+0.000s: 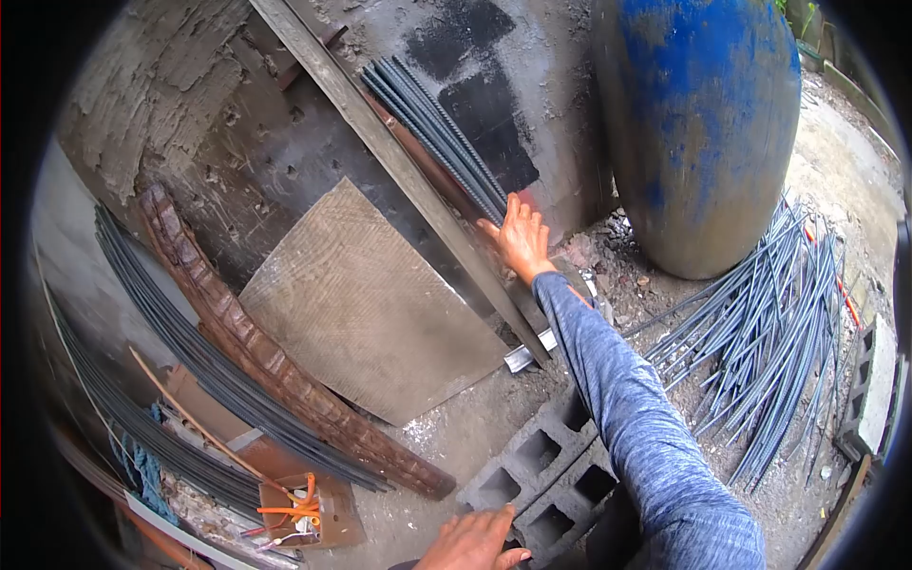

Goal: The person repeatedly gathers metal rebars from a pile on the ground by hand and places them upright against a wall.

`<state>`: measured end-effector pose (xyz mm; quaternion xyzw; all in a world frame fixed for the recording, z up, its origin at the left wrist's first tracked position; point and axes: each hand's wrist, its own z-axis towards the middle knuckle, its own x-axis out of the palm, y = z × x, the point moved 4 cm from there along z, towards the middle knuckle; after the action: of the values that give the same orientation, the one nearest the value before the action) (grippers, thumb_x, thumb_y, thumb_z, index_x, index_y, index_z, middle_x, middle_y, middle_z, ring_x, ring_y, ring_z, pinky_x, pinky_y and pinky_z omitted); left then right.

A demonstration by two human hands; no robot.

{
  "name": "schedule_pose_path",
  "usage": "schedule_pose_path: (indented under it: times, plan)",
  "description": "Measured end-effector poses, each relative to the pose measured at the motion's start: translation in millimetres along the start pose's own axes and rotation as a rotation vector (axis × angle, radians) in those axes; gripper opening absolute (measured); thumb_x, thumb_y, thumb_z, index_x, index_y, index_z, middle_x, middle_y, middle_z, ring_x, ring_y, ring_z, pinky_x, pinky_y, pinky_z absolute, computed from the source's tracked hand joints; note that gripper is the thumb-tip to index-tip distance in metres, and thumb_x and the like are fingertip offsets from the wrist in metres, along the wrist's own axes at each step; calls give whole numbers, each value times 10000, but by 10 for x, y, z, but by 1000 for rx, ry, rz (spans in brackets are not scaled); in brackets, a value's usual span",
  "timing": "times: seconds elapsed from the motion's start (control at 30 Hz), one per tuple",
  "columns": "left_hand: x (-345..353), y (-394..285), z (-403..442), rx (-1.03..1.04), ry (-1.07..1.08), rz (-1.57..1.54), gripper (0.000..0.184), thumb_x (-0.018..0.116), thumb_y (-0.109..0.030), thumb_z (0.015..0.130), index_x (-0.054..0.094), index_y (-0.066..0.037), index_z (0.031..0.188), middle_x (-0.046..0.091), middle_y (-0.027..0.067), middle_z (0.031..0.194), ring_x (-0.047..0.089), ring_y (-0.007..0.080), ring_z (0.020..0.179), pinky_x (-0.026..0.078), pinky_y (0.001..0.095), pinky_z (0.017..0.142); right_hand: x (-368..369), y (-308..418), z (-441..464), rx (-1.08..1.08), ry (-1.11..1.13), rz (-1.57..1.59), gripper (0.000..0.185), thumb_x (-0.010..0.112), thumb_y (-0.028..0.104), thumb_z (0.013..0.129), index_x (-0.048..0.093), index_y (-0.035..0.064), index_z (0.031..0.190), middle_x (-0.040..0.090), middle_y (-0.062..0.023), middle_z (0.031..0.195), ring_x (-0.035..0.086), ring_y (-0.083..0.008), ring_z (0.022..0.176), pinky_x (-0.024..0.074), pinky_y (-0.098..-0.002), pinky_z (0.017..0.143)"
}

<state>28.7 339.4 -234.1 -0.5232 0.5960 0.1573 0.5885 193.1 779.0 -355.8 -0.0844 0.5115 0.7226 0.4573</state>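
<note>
My right hand point(521, 236) reaches forward at the lower part of a bundle of ribbed steel rebar point(437, 133) leaning on the wall. Its thumb is spread from the fingers, with the bars' lower end between or just behind them; I cannot tell how firmly it touches. At the bottom edge, my left hand point(472, 541) is partly cut off, fingers stretched out beside hollow concrete blocks point(508, 461). It shows nothing in its grasp. A long wooden plank point(380, 142) slants left of the rebar, and a square board point(366, 313) leans behind it.
A blue, weathered drum point(703, 133) stands at the right. Loose cut rods point(760, 332) are heaped below it. Long bars point(199, 313) and a brown beam point(237, 332) lean at left, near a cardboard box point(332, 518) with orange tubing. Another block point(866, 389) sits far right.
</note>
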Motion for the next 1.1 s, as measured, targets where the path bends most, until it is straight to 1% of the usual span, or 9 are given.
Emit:
schedule_pose_path:
  times: [0.13,0.23,0.33,0.37,0.43,0.6,0.8,0.9,1.1]
  plan:
    - [13,-13,23,0,2,-3,494,750,-226,855,567,40,1230,620,261,1124,577,462,1056,468,507,918,-4,-48,46,179,271,218,979,675,693,868,328,18,1486,555,-280,1362,562,-488,1248,464,-631,974]
    - [45,-25,16,30,-45,-34,506,753,-218,841,568,42,1233,620,264,1128,575,467,1059,471,503,918,-101,-120,-2,71,120,179,1050,702,693,846,292,7,1526,529,-302,1398,558,-489,1251,454,-628,999]
    - [58,-43,36,-16,103,35,645,751,-346,893,538,69,1339,637,271,1214,601,445,1140,478,504,980,-588,-362,-220,-18,87,277,1057,727,687,826,324,-1,1520,509,-307,1428,552,-492,1255,454,-578,1041]
    - [41,-50,72,-37,148,61,702,746,-393,906,522,81,1371,638,271,1239,607,431,1162,476,505,1001,-645,-504,-350,-61,4,293,961,736,631,854,392,-20,1472,527,-301,1409,563,-471,1245,464,-529,1048]
    - [38,-55,61,-15,128,77,706,773,-368,895,518,93,1366,640,300,1238,619,451,1142,491,469,990,-1028,-821,-796,-121,141,334,812,724,520,917,424,-21,1443,538,-301,1393,573,-440,1244,483,-495,1029]
    - [83,-59,116,-18,193,84,713,813,-302,861,519,100,1371,637,302,1271,616,452,1179,487,466,1016,-2108,-2193,-2309,243,314,320,555,753,294,935,511,-1,1338,677,-194,1146,703,-296,993,557,-416,869]
    - [172,-94,171,41,193,109,606,755,-306,922,549,40,1376,643,284,1247,607,456,1170,492,486,980,-3620,-3646,-3842,688,-177,-77,506,780,280,891,580,-19,1247,666,-206,1133,684,-297,897,544,-407,832]
    - [185,-144,223,-1,225,66,597,743,-275,937,538,36,1404,642,284,1264,618,442,1166,496,466,979,-4065,-4144,-3958,896,-349,-197,720,757,449,882,546,-90,1310,681,-224,1149,691,-290,958,539,-397,873]
    - [174,-218,238,-25,223,25,572,738,-249,939,543,36,1394,660,281,1214,636,440,1122,502,460,961,-3821,-4591,-3365,987,-212,-116,859,739,546,861,520,-117,1361,684,-281,1235,678,-365,1142,500,-400,1006]
